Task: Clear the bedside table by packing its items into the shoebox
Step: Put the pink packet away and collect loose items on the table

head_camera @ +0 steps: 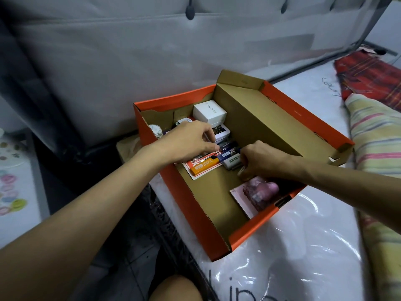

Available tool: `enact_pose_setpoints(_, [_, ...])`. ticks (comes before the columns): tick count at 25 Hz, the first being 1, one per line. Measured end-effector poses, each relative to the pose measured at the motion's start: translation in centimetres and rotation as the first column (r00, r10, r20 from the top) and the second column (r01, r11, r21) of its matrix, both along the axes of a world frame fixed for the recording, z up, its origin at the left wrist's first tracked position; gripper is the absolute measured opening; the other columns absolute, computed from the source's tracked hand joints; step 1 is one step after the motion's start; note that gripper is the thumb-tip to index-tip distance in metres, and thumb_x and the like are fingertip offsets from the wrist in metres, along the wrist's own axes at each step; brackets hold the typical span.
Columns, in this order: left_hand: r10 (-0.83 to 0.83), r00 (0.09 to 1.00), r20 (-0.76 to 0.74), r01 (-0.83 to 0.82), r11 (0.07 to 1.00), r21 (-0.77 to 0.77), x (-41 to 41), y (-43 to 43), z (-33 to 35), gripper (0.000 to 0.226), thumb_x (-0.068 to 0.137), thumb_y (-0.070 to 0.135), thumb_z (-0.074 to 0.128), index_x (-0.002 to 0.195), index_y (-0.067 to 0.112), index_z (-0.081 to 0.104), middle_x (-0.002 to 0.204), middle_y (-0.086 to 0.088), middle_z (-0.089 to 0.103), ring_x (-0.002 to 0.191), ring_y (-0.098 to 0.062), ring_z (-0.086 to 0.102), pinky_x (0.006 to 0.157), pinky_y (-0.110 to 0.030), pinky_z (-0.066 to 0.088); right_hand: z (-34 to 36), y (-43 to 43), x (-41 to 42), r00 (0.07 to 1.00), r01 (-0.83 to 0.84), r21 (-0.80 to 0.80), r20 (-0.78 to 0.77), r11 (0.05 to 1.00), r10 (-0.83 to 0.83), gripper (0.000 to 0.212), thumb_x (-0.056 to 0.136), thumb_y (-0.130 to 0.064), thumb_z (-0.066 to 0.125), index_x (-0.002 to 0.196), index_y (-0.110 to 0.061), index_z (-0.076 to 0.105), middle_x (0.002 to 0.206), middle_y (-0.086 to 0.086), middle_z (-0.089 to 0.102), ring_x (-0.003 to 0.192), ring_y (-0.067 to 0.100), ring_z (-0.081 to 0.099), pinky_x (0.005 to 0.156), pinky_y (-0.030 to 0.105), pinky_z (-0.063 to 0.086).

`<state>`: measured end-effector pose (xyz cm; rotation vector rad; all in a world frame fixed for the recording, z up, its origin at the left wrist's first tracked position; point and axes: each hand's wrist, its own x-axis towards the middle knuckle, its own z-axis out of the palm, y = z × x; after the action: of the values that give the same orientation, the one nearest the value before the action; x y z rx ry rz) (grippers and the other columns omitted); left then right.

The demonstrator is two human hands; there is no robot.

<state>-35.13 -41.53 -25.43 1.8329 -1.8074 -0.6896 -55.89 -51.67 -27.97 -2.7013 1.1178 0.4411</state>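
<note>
Inside the shoebox (217,198) on the bed, left hand (191,142) and right hand (262,161) curl their fingers over the small lighters (204,165), grip undeterminable; these are judged light, rigid and slick, so pinch across the long sides.

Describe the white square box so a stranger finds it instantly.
Find the orange shoebox on the mattress. At its far end, beyond the left hand, sits a white square box. Unlike its printed neighbour, it is plain, with grey lettering.
</note>
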Motion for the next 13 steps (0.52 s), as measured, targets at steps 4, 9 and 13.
enact_pose_setpoints(4, [-0.007,1.000,0.001,0.007,1.000,0.009,-0.02,-0.10,-0.06,0.023,0.088,0.042,0.068,0.103,0.025,0.067,0.090,0.014,0.066,0.085,-0.003,0.063,0.075,-0.027,0.053,-0.34,-0.23,0.72,1.000,-0.001,-0.051,-0.025,0.999,-0.001,0.034,0.076,-0.040,0.079,0.087,-0.012,0.063,0.083,0.002,0.065,0.073,0.017,0.063,0.059,0.029,0.054])
enact_pose_setpoints(9, [-0.002,1.000,-0.002,0.002,1.000,0.010,-0.06,-0.14,-0.07,0.022,0.089,0.042,0.068,0.103,0.025,0.068,0.087,0.013,0.065,0.081,-0.003,0.063,0.073,-0.027,0.052,-0.58,-0.46,0.68,1.000,0.009,-0.037,-0.007,0.999,-0.009,0.029,0.077,-0.039,0.078,0.080,-0.020,0.056,0.080,-0.002,0.061,0.068,0.011,0.060,0.050,0.019,0.044])
enact_pose_setpoints(13, [-0.010,1.000,-0.016,0.010,1.000,0.023,-0.08,-0.10,-0.09,0.021,0.089,0.041,0.068,0.103,0.025,0.067,0.090,0.011,0.068,0.083,-0.007,0.066,0.073,-0.030,0.056,-0.71,-0.48,0.64,1.000,0.023,-0.047,-0.004,0.999,-0.024,0.029,0.076,-0.039,0.078,0.080,-0.020,0.057,0.082,-0.001,0.063,0.069,0.012,0.061,0.056,0.024,0.051])
